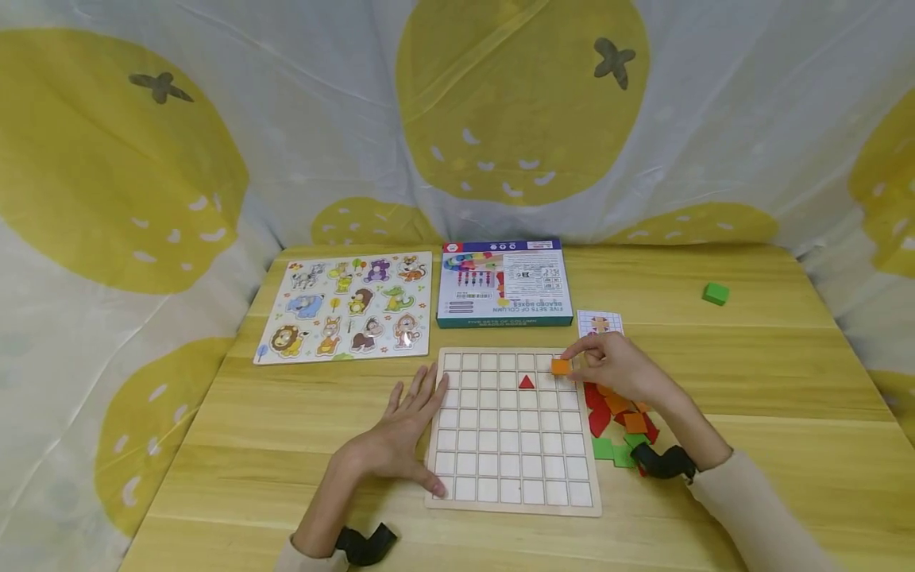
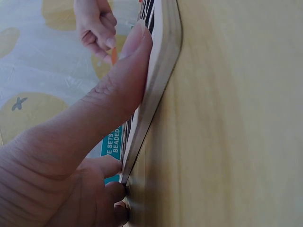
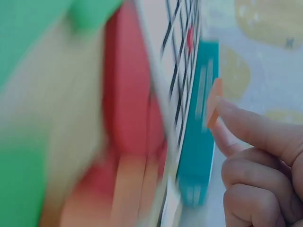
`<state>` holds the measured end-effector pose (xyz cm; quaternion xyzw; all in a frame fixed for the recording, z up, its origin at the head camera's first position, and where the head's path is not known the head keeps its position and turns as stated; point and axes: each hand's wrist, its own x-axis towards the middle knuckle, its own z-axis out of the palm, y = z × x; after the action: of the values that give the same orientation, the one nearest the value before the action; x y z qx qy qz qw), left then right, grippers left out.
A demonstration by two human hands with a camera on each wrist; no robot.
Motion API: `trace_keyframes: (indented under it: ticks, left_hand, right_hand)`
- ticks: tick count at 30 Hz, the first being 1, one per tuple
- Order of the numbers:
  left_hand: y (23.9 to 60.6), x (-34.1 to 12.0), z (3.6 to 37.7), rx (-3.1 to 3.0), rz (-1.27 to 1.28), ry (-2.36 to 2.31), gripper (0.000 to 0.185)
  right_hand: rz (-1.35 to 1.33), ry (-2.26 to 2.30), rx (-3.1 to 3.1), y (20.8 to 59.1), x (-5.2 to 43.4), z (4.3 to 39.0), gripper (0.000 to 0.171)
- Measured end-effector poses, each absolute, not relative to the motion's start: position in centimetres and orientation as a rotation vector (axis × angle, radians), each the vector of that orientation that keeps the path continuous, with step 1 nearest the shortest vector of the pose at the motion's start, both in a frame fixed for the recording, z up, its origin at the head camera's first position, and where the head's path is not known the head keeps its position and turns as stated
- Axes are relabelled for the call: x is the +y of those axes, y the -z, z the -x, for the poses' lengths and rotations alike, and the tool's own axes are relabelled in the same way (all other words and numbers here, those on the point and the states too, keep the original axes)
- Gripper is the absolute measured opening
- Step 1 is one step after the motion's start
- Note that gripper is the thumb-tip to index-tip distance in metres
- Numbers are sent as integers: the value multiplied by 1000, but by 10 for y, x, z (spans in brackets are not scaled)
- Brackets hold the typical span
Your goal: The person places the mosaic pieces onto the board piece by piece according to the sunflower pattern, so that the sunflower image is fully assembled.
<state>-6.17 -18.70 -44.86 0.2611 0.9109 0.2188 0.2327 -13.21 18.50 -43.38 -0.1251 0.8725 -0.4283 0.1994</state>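
Note:
My right hand (image 1: 616, 367) pinches an orange square tile (image 1: 561, 366) between thumb and finger, over the upper right of a wooden grid board (image 1: 509, 508). In the right wrist view the orange tile (image 3: 214, 105) is held up off the board. A red triangle tile (image 1: 526, 383) lies on the board in the second row. My left hand (image 1: 400, 433) rests along the board's left edge, fingers spread; in the left wrist view its thumb (image 2: 113, 90) lies on the rim and the other fingertips touch the edge.
Red, orange and green tiles (image 1: 635, 423) lie heaped right of the board, under my right forearm. A pattern card (image 1: 599, 319) sits behind them. Farther back are an animal puzzle (image 1: 343, 308) and a flat box (image 1: 503, 284). A green block (image 1: 716, 293) stands far right.

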Motion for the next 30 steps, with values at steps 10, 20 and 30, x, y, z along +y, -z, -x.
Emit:
trace_keyframes:
  ticks: [10,20,30]
  left_hand:
    - [449,-189,61,2499,-714,-611,154]
    - [450,-188,61,2494,-699,-616,153]
    - [450,-188,61,2499,-700,-612,154]
  right_hand:
    - [393,1186,2376,438,118,136,22]
    - [300,1234,2363,443,109,136,23]
    - [280,1242,2398,446,106,136,21]
